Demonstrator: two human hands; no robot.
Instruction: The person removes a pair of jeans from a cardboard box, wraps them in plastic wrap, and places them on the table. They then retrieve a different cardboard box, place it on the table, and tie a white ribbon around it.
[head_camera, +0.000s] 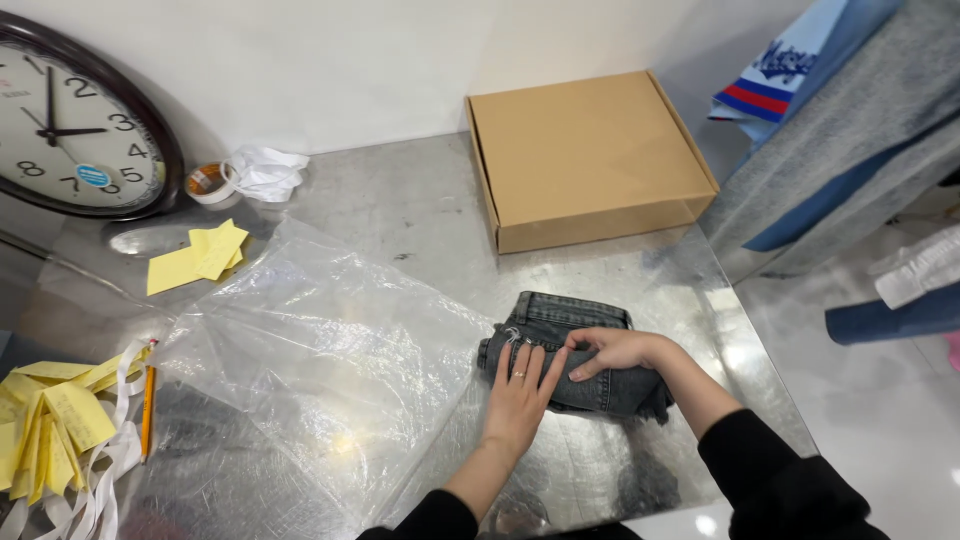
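A steel table (420, 215) stands against a white wall, its top scuffed and shiny. At the back right sits a flat, square, closed brown box (585, 155), one corner near the table's right edge. A clear plastic bag (320, 370) lies spread and crinkled across the middle and left of the table.

Just right of the bag lie dark grey folded jeans (575, 350), in front of the box and well apart from it. The left hand (520, 395) rests flat on the jeans' left end, fingers straight and close together, a ring on one finger; it grips nothing. The right hand (612, 350) lies on top of the jeans, fingers curled and pressing down on the fold; I cannot tell whether it pinches the cloth. Both sleeves are black.

A round wall clock (75, 120) with a dark rim leans at the back left. Beside it sit a tape roll (210, 183) and a crumpled white rag (265, 172). Yellow paper slips (197, 255) lie in front of these, and more yellow tags (55, 420) with white strips pile at the left edge, next to a pencil (148, 405). Blue and grey clothes (840, 130) hang at the right.
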